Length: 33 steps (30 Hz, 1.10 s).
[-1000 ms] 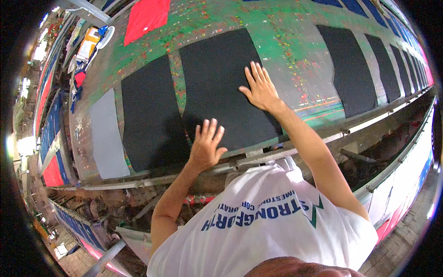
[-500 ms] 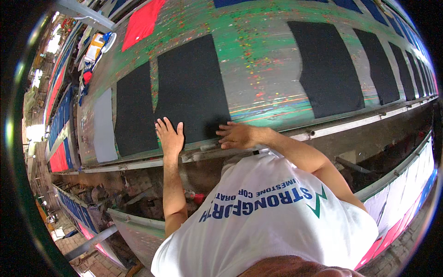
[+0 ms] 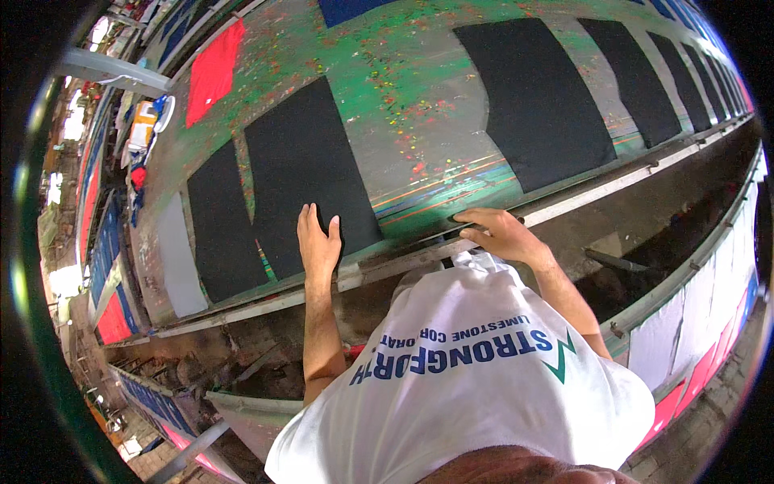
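Apparently, left hand (image 3: 320,248) rests on black panel (image 3: 306,153) at tabletop's (image 3: 431,133) near edge, grip apart, presumably to hold it flat; right hand (image 3: 508,234) by same edge, grip apart, empty, contact unclear.

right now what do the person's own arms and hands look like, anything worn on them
The left hand and right hand are ungloved, and nothing worn shows on either wrist. The forearms are bare below a white short-sleeved shirt, printed with dark blue lettering and a green zigzag mark.
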{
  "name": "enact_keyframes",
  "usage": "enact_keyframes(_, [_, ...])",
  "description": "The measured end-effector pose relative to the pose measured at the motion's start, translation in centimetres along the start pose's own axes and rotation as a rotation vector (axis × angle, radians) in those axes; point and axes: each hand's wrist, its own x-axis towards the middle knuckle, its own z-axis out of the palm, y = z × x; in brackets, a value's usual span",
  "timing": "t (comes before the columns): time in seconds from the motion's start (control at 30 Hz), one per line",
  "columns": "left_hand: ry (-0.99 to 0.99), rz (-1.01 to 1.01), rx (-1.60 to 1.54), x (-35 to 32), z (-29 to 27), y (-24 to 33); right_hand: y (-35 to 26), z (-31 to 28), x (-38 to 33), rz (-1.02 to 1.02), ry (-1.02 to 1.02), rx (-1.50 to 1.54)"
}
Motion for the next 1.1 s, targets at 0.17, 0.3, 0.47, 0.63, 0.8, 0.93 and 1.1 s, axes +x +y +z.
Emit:
enact_keyframes(0.17, [0.164,0.207,-0.336,-0.2,3.4,5.0,-0.4,-0.9,-1.3,0.282,0.154,0.182])
enact_keyframes(0.3, [0.016,0.125,-0.659,-3.0,5.7,9.6,2.1,-3.2,-1.8,0.276,0.26,0.096])
enact_keyframes(0.47, [-0.44,-0.454,-1.466,-3.9,8.5,14.3,7.8,-8.2,-2.7,0.275,0.528,0.202])
enact_keyframes(0.63, [-0.55,-0.561,-1.68,-2.9,10.7,18.9,15.5,-15.4,-4.2,0.413,0.726,0.063])
enact_keyframes(0.8, [-0.606,-0.526,-1.689,-1.2,13.4,25.8,24.7,-23.8,-5.6,0.578,0.832,-0.455])
enact_keyframes(0.93, [-0.62,-0.506,-1.59,-0.4,15.6,30.4,28.6,-28.0,-5.5,0.682,0.754,-0.312])
enact_keyframes(1.1, [-0.506,-0.586,-1.195,0.8,17.6,33.7,28.8,-27.2,-3.9,0.538,0.639,-0.408])
